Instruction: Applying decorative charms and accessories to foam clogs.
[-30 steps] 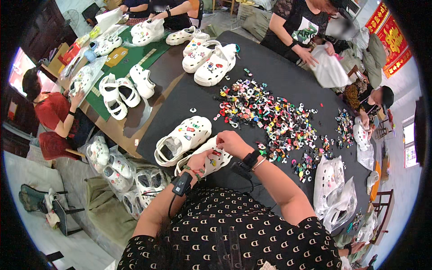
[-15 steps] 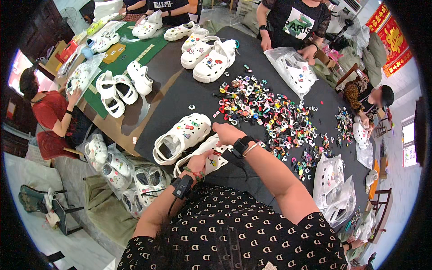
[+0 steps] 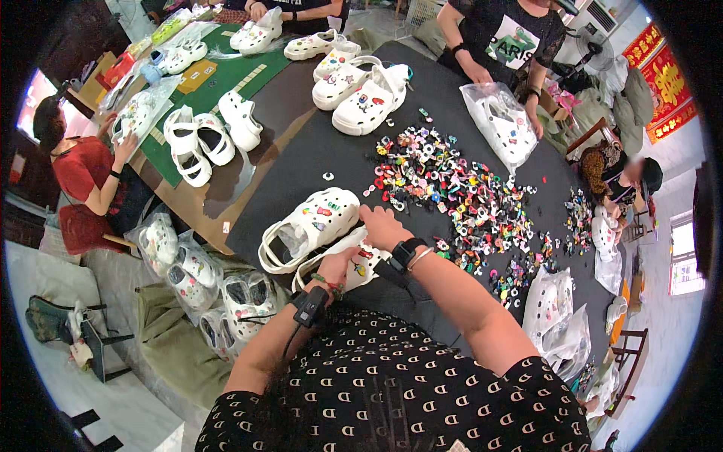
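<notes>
On the black table before me lies a white clog (image 3: 363,270) with red and yellow charms, its toe angled up and away. My left hand (image 3: 337,267) grips it near the strap end, fingers closed around its side. At its far edge is my right hand (image 3: 382,229), curled closed against the shoe; its fingertips are partly hidden. Left of it, almost touching, a second white clog (image 3: 328,215) carries green, red and other charms, with clear plastic in its opening. The large heap of colourful shoe charms (image 3: 452,184) begins beyond my right hand.
More white clogs (image 3: 370,105) stand at the far side, and others (image 3: 181,147) at the left by a green mat (image 3: 260,64). Bagged clogs (image 3: 548,305) lie at right, with more bagged pairs (image 3: 197,275) below left. Co-workers handle bagged clogs (image 3: 501,124) around the table.
My view has shifted slightly, so the whole table appears moved a little. Both hands stay on the same clog with little visible change. The co-worker across has shifted a hand along the bagged clog.
</notes>
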`<state>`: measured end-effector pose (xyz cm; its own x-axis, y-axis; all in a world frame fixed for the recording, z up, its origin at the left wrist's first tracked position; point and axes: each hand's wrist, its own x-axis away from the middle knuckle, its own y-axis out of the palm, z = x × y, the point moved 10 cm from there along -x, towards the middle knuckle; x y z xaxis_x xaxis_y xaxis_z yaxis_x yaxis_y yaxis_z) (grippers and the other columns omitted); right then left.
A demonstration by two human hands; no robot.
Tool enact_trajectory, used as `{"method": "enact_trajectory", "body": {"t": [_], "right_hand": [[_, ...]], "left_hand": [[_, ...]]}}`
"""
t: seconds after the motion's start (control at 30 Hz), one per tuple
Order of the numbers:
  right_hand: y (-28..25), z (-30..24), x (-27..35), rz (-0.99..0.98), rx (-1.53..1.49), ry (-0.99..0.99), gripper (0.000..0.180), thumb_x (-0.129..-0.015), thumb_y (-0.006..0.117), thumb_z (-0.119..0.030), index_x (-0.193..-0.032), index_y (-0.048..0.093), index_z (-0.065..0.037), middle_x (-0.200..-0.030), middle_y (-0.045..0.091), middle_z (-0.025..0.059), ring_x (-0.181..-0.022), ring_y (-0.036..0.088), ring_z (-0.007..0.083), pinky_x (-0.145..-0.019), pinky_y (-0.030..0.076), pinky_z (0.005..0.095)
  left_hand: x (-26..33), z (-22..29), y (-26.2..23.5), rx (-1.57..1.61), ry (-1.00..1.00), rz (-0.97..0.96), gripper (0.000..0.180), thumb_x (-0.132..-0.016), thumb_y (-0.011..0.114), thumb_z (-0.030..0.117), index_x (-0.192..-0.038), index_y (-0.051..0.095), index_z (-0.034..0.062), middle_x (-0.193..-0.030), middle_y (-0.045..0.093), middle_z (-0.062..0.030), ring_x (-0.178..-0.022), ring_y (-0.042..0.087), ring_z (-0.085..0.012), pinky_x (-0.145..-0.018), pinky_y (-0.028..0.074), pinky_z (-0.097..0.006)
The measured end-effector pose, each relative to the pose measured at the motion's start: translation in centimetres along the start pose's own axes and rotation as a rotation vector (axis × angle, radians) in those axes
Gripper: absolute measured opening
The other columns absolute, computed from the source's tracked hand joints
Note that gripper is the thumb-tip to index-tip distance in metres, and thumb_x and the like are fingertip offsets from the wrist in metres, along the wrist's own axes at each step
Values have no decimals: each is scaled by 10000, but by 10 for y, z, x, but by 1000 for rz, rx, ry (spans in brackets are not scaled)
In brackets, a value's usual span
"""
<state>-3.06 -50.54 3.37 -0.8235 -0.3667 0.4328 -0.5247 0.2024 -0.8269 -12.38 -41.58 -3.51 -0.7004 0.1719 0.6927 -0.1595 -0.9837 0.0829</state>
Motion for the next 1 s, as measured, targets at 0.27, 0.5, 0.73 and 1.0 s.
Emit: {"method": "enact_trajectory", "body": {"t": [0.27,0.5,0.73,1.0], "right_hand": [[-10,11,6,130,-207,-193,199,-687,776,-147,-760,635,-28,-764,623,140,-784,611,302,-671,480,407],[-13,1,22,278,-160,-389,151,-725,715,-152,-751,635,-26,-730,614,124,-711,611,305,-629,479,392],[-19,4,25,359,-268,-308,138,-717,719,-111,-777,622,-33,-802,598,130,-795,591,322,-700,472,399],[-11,11,-3,-30,-112,-247,394,-647,829,-223,-906,580,-63,-910,569,144,-905,574,331,-805,474,400]], "left_hand": [[-3,9,5,279,98,-86,238,-923,537,192,-1035,598,-9,-917,661,-122,-777,659,-234,-686,541,-340],[-23,-27,14,731,-78,-183,267,-928,534,191,-1055,586,-38,-935,665,-127,-807,662,-228,-714,555,-347],[6,26,3,22,364,-76,319,-861,581,82,-1177,574,38,-1044,651,-100,-935,645,-213,-844,505,-299],[16,6,8,-401,-9,-55,378,-904,560,140,-1275,540,65,-902,661,-85,-862,640,-142,-770,487,-267]]}}
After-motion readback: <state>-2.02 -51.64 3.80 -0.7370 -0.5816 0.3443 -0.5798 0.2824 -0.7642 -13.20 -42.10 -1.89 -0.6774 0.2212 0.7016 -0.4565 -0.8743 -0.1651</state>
